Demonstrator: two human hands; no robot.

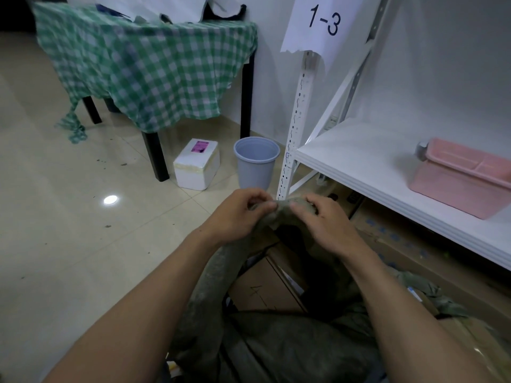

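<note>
We are pinching the green cloth with our left hand and right hand; its folds are partly hiding the boxes.

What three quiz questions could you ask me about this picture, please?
1. True or false: the pink basket sits on the floor.
2. Pick one: what do the left hand and the right hand both pinch? A) the olive-green cloth B) a spoon C) a book
3. Fill the gap: the paper sign reads ___.

Key
1. False: it stands on the white shelf.
2. A.
3. 1-3.
</note>
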